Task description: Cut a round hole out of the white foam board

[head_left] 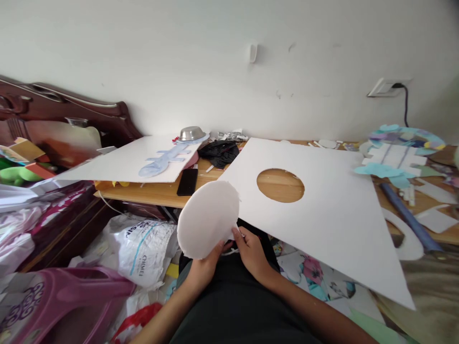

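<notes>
From where I stand, the person holds a white disc (208, 217) in front of the body, the left hand (209, 263) gripping its rim at six o'clock. The right hand (252, 252) is drawn in narrow at four o'clock; whether it pinches the disc, I can't tell. Taking the disc as the clock's centre, a white board (333, 205) with an oval hole (280, 185) lies toward two, a black phone (187, 182) at eleven.

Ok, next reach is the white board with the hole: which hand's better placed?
Right, probably: the right hand is nearer the white board; the left hand is farther off, its thumb on the white disc.
</notes>
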`<state>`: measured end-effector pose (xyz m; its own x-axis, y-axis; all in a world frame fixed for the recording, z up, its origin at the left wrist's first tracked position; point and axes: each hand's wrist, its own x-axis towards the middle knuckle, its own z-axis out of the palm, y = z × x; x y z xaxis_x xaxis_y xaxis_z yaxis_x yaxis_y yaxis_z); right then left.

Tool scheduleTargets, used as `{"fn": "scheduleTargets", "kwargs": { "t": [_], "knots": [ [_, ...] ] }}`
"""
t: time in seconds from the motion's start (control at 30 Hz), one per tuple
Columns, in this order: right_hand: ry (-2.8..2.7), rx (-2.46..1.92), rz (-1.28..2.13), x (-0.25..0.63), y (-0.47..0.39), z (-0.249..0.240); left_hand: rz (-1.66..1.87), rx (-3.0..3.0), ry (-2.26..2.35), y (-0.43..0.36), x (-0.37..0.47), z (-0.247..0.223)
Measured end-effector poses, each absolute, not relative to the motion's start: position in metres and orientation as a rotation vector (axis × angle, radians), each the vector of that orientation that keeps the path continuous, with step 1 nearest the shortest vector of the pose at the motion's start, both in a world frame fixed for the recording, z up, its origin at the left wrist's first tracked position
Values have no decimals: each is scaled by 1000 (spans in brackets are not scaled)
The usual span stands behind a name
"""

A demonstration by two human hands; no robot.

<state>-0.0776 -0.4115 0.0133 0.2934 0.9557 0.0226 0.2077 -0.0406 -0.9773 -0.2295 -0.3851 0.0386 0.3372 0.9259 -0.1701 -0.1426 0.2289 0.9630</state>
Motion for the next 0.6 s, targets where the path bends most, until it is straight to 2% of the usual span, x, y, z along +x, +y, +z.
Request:
{"fn": "scheduleTargets", "kwargs": {
  "t": [0.33, 0.6],
  "knots": [
    [-1149, -1544, 868, -79, -411, 11, 906, 1399, 1023, -382, -235, 28],
    [-1177, -1567, 837, -80, -410, 12, 1000, 1287, 1062, -378, -230, 23]
  ]
}}
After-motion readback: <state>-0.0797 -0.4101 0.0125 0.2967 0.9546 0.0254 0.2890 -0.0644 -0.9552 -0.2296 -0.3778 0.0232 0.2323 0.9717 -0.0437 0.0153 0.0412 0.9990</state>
